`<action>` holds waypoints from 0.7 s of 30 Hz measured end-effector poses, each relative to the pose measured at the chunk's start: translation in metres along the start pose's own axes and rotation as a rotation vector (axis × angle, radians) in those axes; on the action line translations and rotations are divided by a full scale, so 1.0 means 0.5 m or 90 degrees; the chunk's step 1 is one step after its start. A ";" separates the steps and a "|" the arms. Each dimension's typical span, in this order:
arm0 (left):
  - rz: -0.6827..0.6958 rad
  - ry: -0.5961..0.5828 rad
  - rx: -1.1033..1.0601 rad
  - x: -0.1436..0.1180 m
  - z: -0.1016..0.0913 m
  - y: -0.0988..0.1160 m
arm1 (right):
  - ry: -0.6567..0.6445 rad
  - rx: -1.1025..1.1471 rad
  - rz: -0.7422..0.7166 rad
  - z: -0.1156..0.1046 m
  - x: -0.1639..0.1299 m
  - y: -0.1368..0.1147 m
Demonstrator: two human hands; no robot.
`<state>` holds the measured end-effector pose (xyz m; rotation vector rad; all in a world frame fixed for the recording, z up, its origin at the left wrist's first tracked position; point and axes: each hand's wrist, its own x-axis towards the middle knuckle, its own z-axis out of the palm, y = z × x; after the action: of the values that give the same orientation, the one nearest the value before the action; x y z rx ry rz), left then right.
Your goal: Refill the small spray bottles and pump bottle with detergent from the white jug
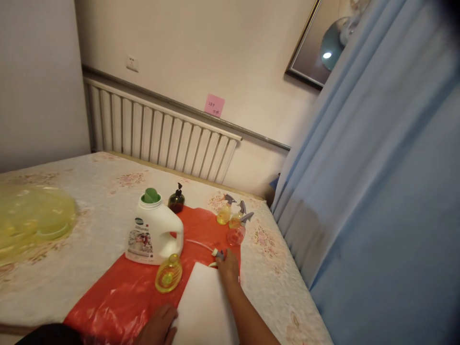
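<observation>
My right hand [229,269] is closed around a grey-and-white trigger spray head [217,254], whose thin pale tube [198,245] points left. Beneath that forearm lies a white flat-topped block or board [204,306]. At its left edge rests my left hand [160,325], fingers apart, holding nothing I can see; the frame cuts part of it off. A yellow see-through bottle [168,274] with no sprayer stands on the red plastic sheet [118,297], in front of a large white detergent jug [153,230] with a green piece in its mouth.
Several small bottles are near the sheet's far edge: yellow spray bottles [224,213], a pink spray bottle [236,235] and a dark pump bottle [176,200]. A yellow plastic bag [36,220] lies left on the floral bed cover [97,191]. A blue curtain [352,172] hangs right.
</observation>
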<state>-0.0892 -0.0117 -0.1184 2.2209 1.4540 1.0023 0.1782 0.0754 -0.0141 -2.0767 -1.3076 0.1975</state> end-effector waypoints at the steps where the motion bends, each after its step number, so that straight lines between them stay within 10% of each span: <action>1: -0.010 0.003 -0.003 -0.001 0.001 0.001 | -0.014 -0.017 0.000 0.006 0.002 -0.004; 21: 0.002 -0.052 -0.029 0.001 -0.027 0.030 | -0.082 -0.151 0.086 0.023 0.039 -0.015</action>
<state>-0.0886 -0.0192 -0.0996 2.2068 1.3796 0.9255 0.1768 0.0994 -0.0141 -2.3909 -1.3196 0.2487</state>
